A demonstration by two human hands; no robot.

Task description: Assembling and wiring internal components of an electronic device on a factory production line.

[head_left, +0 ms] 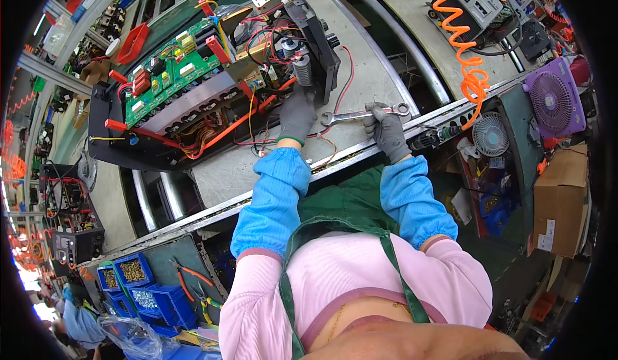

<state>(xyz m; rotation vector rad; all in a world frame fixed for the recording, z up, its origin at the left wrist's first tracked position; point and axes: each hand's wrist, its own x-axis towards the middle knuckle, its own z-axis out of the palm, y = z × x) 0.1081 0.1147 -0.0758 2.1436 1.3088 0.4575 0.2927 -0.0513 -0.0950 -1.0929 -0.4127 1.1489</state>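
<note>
An opened black electronic unit (154, 157), with a green circuit board (170, 70) and loose wiring, lies on the metal bench. Its black end panel (322, 44) leans at the right side. My left hand (297, 116), in a grey glove, reaches in beside this panel, just below a silver cylindrical part (300, 67). Its fingers are curled, and whatever they grip is hidden. My right hand (388, 133), also gloved, is closed around a combination wrench (360, 114) near its ring end. The wrench's open jaw points left, toward the panel's foot, apart from my left hand.
An orange coiled hose (460, 38) hangs at the right, ending at a power driver (428, 140). Rollers (412, 44) run between the bench plates. Two fans, one purple (553, 96), stand at the right. Blue screw bins (133, 270) and pliers (187, 279) lie lower left.
</note>
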